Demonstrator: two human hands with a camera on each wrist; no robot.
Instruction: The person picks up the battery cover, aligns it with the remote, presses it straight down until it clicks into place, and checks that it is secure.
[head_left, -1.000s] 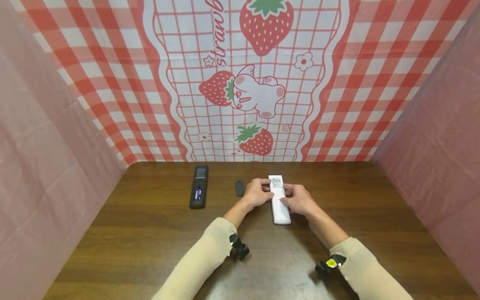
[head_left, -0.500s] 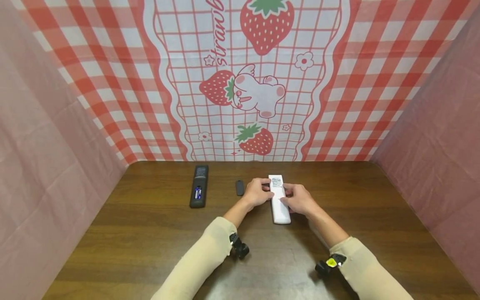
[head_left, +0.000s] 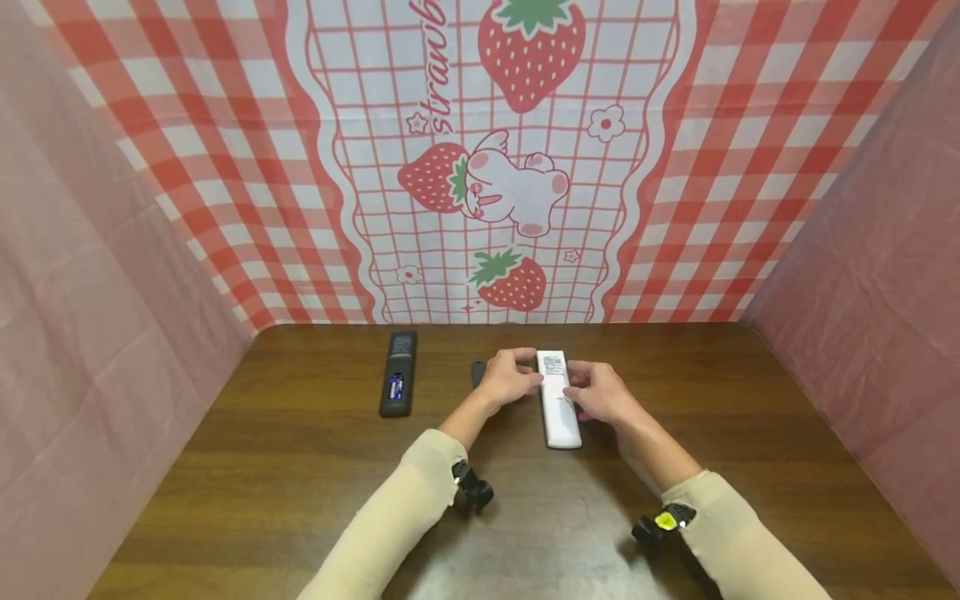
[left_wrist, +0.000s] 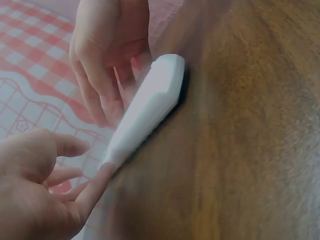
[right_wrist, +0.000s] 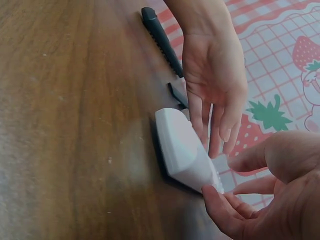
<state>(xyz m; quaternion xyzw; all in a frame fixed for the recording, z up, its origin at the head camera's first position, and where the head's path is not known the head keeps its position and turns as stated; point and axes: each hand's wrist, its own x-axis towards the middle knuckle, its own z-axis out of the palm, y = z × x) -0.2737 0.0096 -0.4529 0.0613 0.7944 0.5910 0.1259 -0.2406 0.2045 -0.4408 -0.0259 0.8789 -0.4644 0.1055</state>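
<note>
I saw a black remote (head_left: 400, 367) at eleven o'clock. Strawberry cloth (head_left: 510, 187) hung at twelve, pink curtains (head_left: 97, 300) at ten and two.

The left hand (head_left: 508, 379) and right hand (head_left: 602, 393) face each other just apart, fingers (head_left: 523, 354) relaxed, each thumb (head_left: 534, 380) pointing inward; behind them, the sleeved left forearm (head_left: 393, 508) and right forearm (head_left: 738, 529) diverge.

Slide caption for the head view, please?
Left hand and right hand flank a white remote; a black remote lies with batteries exposed.
</note>
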